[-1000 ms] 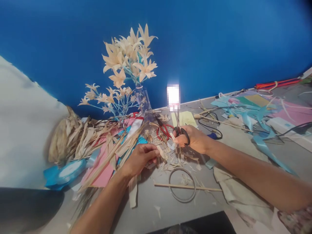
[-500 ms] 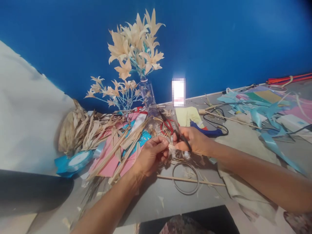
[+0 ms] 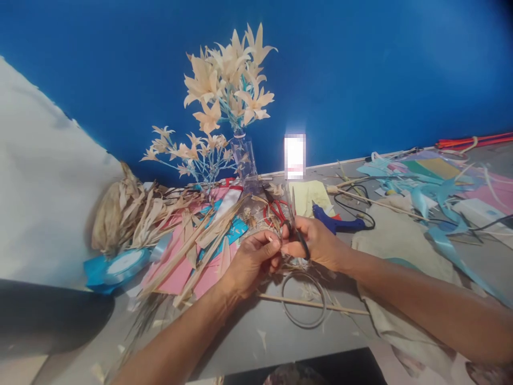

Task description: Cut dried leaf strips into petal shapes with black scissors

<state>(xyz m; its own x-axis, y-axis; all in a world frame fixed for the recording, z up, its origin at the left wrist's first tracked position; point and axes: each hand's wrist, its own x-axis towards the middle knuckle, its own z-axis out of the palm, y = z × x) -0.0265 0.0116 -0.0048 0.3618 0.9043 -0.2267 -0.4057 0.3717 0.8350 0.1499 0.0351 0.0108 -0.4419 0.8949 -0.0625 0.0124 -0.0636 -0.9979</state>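
Over the middle of the table, my left hand [image 3: 256, 259] is closed in a pinch, thumb against the fingers. Whatever it holds is too small and hidden to name. My right hand [image 3: 320, 245] is just to its right, the fingertips of both hands almost meeting. Black-handled scissors [image 3: 303, 244] are in my right hand, blades pointing up and away from me. Behind the hands lie red-handled scissors [image 3: 276, 209] and a blue glue gun [image 3: 340, 222]. A metal ring [image 3: 304, 324] and a thin wooden stick [image 3: 345, 309] lie on the table in front of them.
Pale flowers [image 3: 218, 75] stand in a clear bottle [image 3: 245, 163] against the blue wall. Dried husks [image 3: 140, 216], pink paper [image 3: 176, 267] and a ribbon roll [image 3: 124, 266] lie left. A beige cloth [image 3: 387, 235] and blue ribbons [image 3: 449, 243] lie right.
The pale scrap visible between my fingertips is now mostly hidden. My hands have come slightly closer together, and the scissors stay in my right hand. The whole view has shifted a little.
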